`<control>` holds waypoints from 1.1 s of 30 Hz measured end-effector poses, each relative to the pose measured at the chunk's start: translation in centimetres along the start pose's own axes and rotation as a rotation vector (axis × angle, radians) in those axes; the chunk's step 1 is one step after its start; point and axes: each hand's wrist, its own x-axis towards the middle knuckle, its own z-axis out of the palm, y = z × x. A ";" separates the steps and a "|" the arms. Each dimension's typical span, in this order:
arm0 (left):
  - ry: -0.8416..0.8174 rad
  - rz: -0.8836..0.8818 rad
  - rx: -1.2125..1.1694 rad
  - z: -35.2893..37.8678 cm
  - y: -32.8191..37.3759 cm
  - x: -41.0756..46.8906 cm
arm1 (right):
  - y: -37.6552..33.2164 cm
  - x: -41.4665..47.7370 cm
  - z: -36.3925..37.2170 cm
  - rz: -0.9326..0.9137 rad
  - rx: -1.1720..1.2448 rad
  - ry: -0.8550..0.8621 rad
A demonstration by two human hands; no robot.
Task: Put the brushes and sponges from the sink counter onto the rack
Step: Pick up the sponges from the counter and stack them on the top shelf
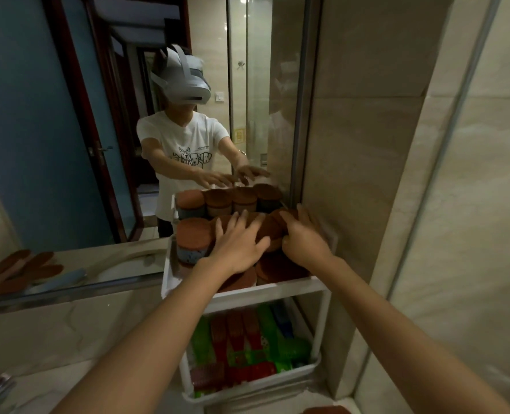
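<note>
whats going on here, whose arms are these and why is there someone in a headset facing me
There is one picture, taken by a camera worn on a person's head, looking forward and down. The two bare arms are that person's own. The figure in the headset is their reflection in the mirror above the counter.

Both hands are on the top tier of a white rack: the left hand and right hand press flat on reddish-brown sponges packed there, nothing clearly gripped. The lower tier holds green and red brushes. The mirror also reflects more brown sponges at the far left.
</note>
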 end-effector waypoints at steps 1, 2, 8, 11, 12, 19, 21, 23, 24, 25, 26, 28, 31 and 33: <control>0.093 -0.015 -0.070 -0.1 0.3 -0.7 | -0.2 -0.9 0.0 -0.067 0.033 0.088; 0.209 -0.032 -0.162 0.0 0.8 -1.8 | -0.5 -2.2 0.0 -0.102 0.056 0.155; 0.737 -0.092 -0.610 4.7 3.7 -11.9 | 0.2 -12.3 3.7 -0.211 0.222 0.381; 0.605 -0.105 -0.651 10.1 4.5 -15.6 | 2.7 -17.4 7.7 -0.100 0.249 0.266; 0.516 -0.106 -0.643 12.2 4.7 -16.5 | 3.7 -18.8 8.8 -0.029 0.218 0.172; -0.232 -0.256 -0.565 22.1 5.4 -20.5 | 12.0 -26.1 16.6 0.475 -0.233 -0.557; -0.367 -0.277 -0.510 22.9 5.5 -21.0 | 12.7 -27.2 16.7 0.509 -0.253 -0.637; -0.462 -0.293 -0.481 23.5 5.5 -21.4 | 12.7 -27.5 16.9 0.489 -0.186 -0.642; -0.477 -0.313 -0.481 23.8 5.5 -21.6 | 12.3 -27.5 17.0 0.488 -0.119 -0.649; -0.475 -0.344 -0.490 24.0 5.4 -21.7 | 11.9 -27.4 17.1 0.485 -0.040 -0.671; -0.464 -0.389 -0.513 24.3 5.2 -22.0 | 11.3 -27.4 17.5 0.478 0.024 -0.691; -0.437 -0.467 -0.600 24.6 4.9 -22.4 | 10.3 -27.4 18.1 0.446 0.099 -0.649; -0.386 -0.546 -0.625 24.7 4.3 -22.7 | 10.2 -26.6 18.7 0.446 0.118 -0.383; -0.381 -0.590 -0.607 24.7 4.1 -22.7 | 10.9 -25.3 18.8 0.407 0.029 -0.246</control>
